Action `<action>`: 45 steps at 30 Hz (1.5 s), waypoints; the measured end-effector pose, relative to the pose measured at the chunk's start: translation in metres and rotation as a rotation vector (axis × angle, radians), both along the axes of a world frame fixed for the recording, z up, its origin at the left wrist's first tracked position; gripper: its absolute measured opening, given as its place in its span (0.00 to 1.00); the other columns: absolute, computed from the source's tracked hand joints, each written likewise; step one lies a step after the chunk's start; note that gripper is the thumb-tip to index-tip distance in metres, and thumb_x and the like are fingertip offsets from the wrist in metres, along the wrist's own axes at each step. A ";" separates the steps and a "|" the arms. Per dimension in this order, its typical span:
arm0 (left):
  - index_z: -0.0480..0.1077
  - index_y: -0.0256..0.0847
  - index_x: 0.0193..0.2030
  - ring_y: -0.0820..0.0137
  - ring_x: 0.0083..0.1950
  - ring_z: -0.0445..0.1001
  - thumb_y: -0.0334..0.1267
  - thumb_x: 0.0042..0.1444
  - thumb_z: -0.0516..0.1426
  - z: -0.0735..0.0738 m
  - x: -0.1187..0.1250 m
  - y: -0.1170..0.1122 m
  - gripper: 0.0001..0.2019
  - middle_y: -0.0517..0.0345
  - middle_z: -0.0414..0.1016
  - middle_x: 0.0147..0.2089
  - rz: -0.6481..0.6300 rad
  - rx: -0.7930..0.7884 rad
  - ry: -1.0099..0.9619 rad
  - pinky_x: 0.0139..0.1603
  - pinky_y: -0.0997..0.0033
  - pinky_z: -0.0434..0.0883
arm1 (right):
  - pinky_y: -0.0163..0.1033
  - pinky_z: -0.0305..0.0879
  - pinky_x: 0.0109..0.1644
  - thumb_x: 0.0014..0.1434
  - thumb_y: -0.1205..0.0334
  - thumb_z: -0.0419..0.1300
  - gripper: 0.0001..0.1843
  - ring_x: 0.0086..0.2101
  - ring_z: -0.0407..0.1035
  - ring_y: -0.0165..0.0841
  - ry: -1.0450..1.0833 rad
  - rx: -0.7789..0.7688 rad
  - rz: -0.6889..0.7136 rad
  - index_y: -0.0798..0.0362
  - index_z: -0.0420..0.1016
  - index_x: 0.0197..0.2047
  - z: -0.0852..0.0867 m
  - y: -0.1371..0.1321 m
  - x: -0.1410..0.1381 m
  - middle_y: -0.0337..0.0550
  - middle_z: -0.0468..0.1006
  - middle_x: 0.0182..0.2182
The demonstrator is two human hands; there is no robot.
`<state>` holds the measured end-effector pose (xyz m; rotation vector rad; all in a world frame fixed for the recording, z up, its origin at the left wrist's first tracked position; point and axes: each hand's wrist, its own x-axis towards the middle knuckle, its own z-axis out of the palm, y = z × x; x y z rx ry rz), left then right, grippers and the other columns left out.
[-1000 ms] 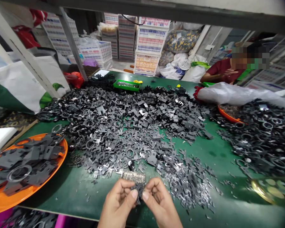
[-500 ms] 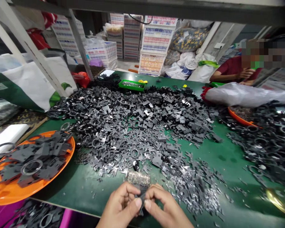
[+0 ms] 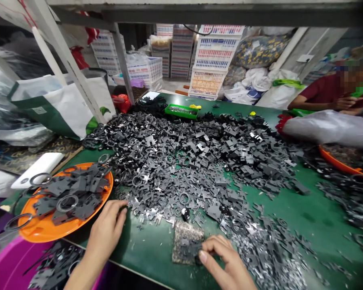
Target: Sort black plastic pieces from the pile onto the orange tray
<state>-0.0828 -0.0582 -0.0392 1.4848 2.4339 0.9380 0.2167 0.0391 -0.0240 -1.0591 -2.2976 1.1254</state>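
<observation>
My right hand (image 3: 225,259) pinches a dark grey plastic part (image 3: 189,249) between thumb and fingers, over a small speckled block (image 3: 187,230) near the table's front edge. The part's exact shape is blurred. To the left, my left hand (image 3: 107,225) reaches out with fingers stretched and thumb apart. Its fingertips are at the left edge of a broad pile of grey and black plastic parts (image 3: 169,173); I see nothing held in it. Beside that hand is an orange tray (image 3: 104,197) bearing larger grey blocky parts and rings.
A magenta bin (image 3: 15,266) with dark parts stands below the table's left front. A green tray (image 3: 181,112) sits behind the pile. Metal shelf posts (image 3: 69,68) rise at left. At right, a person in a dark red top (image 3: 317,90) sits behind a plastic bag (image 3: 332,127).
My left hand has let go of the part and moved left to the pile's edge. My right hand has shifted slightly right, still gripping the part. The view has turned left.
</observation>
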 end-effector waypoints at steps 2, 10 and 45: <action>0.69 0.45 0.42 0.65 0.44 0.72 0.41 0.61 0.49 -0.006 -0.004 0.000 0.10 0.56 0.70 0.42 -0.108 -0.047 0.060 0.46 0.66 0.69 | 0.38 0.59 0.35 0.62 0.54 0.53 0.14 0.29 0.66 0.34 -0.011 0.011 0.001 0.50 0.68 0.27 -0.001 -0.001 -0.002 0.38 0.71 0.25; 0.69 0.47 0.42 0.66 0.40 0.72 0.40 0.62 0.49 -0.005 0.009 -0.009 0.08 0.59 0.71 0.38 -0.248 -0.149 0.193 0.41 0.67 0.69 | 0.38 0.59 0.36 0.62 0.55 0.53 0.12 0.30 0.65 0.35 -0.063 0.000 0.028 0.50 0.68 0.28 -0.002 -0.007 -0.006 0.39 0.72 0.26; 0.72 0.44 0.36 0.72 0.34 0.75 0.33 0.59 0.53 0.019 0.096 0.010 0.06 0.61 0.76 0.32 -0.485 0.098 -0.417 0.36 0.76 0.69 | 0.36 0.54 0.37 0.59 0.60 0.54 0.11 0.30 0.62 0.32 0.029 -0.073 -0.058 0.52 0.64 0.25 0.007 -0.012 -0.028 0.37 0.67 0.24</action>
